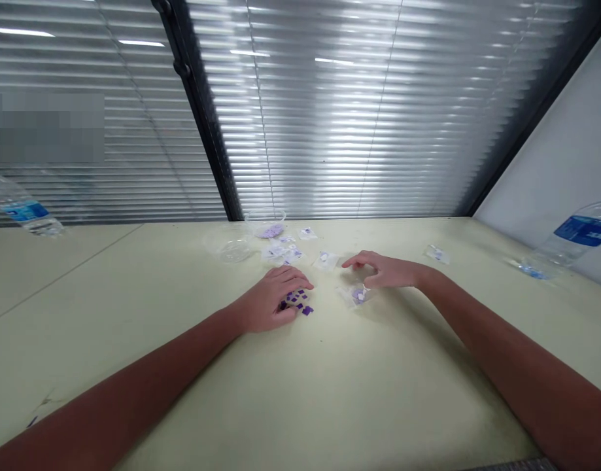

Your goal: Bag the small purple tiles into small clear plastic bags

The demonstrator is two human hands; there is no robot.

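Note:
My left hand point(273, 299) rests on the table with its fingers apart, curved around a small heap of dark purple square pieces point(296, 299). Some of those pieces are hidden under the palm. Over to the right, my right hand point(381, 269) hovers above the tabletop, fingers stretched out and nothing between them. Just below its fingertips lies a small clear plastic bag point(358, 296) with white and purple bits in it. Left of the right index finger is another clear bag point(326, 260).
Behind the hands stand a clear round tub point(271, 226) with light purple pieces, a clear lid point(235, 251) and several small bags point(282, 250). One more bag point(436, 254) lies at right. Water bottles stand at the left point(28, 208) and right point(577, 232). A blind-covered window closes off the back.

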